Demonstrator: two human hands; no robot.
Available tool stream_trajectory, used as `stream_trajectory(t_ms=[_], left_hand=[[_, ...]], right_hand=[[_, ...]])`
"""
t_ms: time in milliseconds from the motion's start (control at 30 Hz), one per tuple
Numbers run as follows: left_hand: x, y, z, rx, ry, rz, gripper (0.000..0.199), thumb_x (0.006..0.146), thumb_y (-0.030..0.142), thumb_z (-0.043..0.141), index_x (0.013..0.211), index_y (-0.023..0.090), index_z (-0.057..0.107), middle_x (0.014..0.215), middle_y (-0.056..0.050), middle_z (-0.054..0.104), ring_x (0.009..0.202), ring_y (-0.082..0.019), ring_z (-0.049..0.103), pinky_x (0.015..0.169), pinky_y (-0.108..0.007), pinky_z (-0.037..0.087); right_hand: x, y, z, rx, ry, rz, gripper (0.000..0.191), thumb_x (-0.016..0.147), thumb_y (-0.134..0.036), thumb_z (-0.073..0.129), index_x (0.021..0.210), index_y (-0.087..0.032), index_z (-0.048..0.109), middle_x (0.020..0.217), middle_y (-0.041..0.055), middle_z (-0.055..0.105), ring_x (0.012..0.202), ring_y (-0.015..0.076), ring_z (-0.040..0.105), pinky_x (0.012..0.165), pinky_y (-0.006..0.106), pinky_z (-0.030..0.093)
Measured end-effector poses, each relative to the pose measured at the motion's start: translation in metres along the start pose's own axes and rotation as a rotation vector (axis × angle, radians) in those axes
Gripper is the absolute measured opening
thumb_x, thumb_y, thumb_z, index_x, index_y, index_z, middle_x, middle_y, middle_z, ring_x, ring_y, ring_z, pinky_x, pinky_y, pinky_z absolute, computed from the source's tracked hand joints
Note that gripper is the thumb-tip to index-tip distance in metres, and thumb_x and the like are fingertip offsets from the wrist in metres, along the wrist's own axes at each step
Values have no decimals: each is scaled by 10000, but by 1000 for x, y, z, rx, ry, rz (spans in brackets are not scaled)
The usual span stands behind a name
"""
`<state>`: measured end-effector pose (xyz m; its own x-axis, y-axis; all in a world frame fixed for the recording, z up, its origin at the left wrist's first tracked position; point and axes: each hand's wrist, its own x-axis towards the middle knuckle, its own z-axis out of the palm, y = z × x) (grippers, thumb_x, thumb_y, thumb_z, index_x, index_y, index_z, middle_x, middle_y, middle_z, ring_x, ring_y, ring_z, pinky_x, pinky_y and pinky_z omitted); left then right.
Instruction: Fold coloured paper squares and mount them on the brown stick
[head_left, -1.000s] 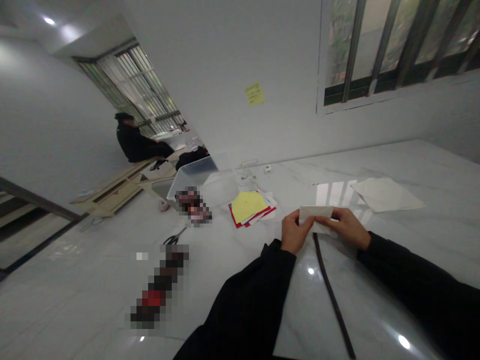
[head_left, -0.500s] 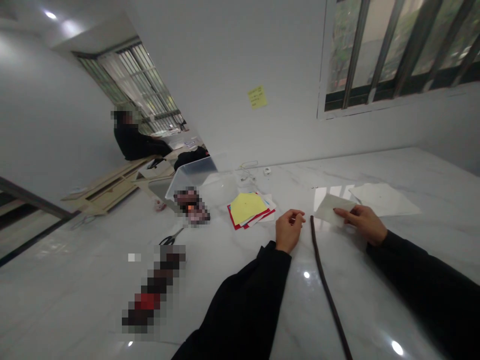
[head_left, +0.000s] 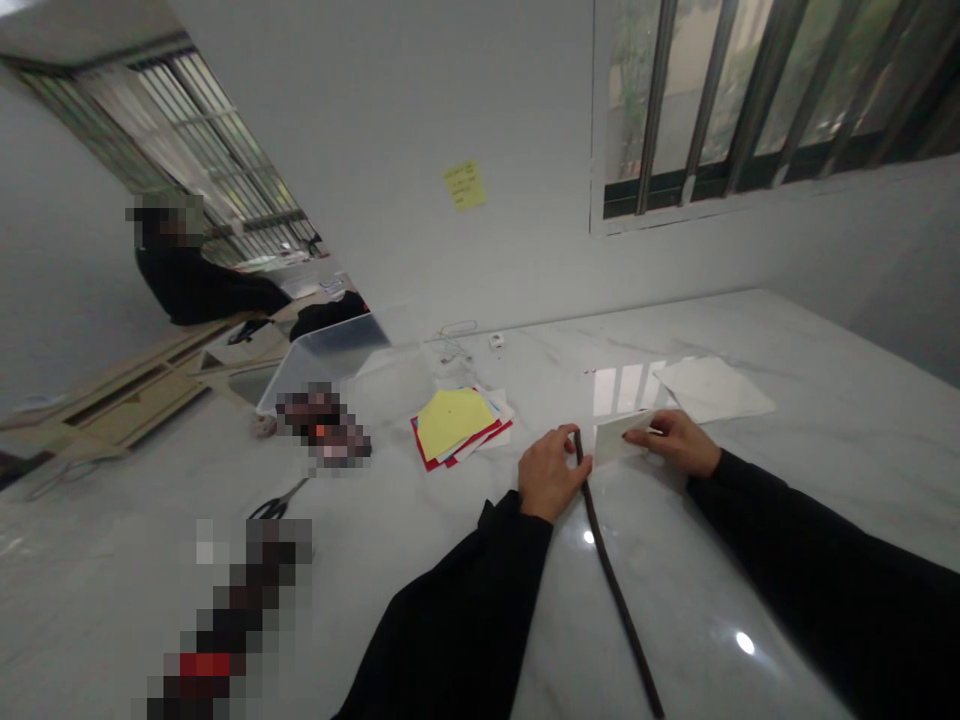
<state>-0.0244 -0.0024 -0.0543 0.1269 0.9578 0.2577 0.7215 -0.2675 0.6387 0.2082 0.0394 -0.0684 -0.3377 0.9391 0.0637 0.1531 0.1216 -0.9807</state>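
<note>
At the near side of the surface (head_left: 360, 560), one dark strip (head_left: 617, 592) is seen, stretched away between the two sleeves (head_left: 465, 600). From its slight bend, it is judged to be light, rather flexible and not fragile; it would best be taken close to its far end, with the long part left supported below. To the left, one object (head_left: 225, 620) is blurred and cannot be named. A little farther, the far end of the strip is held between finger and thumb of the left hand (head_left: 546, 475), though how firmly cannot be told. Just beside, one small white paper (head_left: 611, 442) is pinched by the right hand (head_left: 682, 442) near its right edge. This paper is judged to be very light, thin and easily creased, so only a soft grip at the edge is called for. One pair of scissors (head_left: 283, 500) is laid at the left, with the blades pointed away. Beyond it, a second blurred object (head_left: 330, 430) is placed. In the middle, one pile of coloured papers (head_left: 454, 428) is found; one yellow sheet is counted on top, but those underneath cannot be counted. To the right, one pale sheet (head_left: 716, 390) is laid flat. Farther away, one clear box (head_left: 337, 350), one yellow note (head_left: 465, 185) stuck on the wall (head_left: 525, 100) and one person (head_left: 191, 285) are seen.
</note>
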Motion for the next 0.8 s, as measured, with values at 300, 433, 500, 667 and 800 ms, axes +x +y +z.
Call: stream_trajectory(t_ms=[300,433,500,667,800], left_hand=[[10,-7,0,-585,-37,-274,383,702,184,677,1085,197,689,930,-32,678,652,-109,619,635,-232,467],[13,-5,-4,-846,-135,-361,373,680,190,721,1051,159,709,948,-57,693,662,-88,595,625,-204,442],[13,-4,-6,-925,-167,-378,361,691,232,735,1043,156,712,920,-60,702,680,-93,586,619,-198,431],[11,4,-9,-1054,-222,-462,367,682,318,756,1007,151,723,904,-67,711,645,-91,561,592,-206,419],[9,14,-13,-1090,-255,-496,369,656,290,778,993,149,731,899,-67,714,645,-88,560,614,-211,419]], right_hand=[[0,-6,-8,-337,37,-236,304,777,-482,683,850,-194,746,815,42,719,740,179,635,665,292,511],[-4,-19,-10,-482,52,-402,231,840,-432,644,855,-225,745,859,53,731,812,202,634,736,335,509],[-6,-24,-10,-532,52,-454,215,866,-412,625,859,-233,744,868,52,734,839,211,633,783,357,502],[-8,-32,-6,-608,70,-566,199,895,-385,603,861,-246,741,868,46,735,878,217,628,851,381,468],[-10,-39,-4,-627,98,-635,171,899,-353,605,870,-254,741,908,52,727,929,222,607,888,395,451]])
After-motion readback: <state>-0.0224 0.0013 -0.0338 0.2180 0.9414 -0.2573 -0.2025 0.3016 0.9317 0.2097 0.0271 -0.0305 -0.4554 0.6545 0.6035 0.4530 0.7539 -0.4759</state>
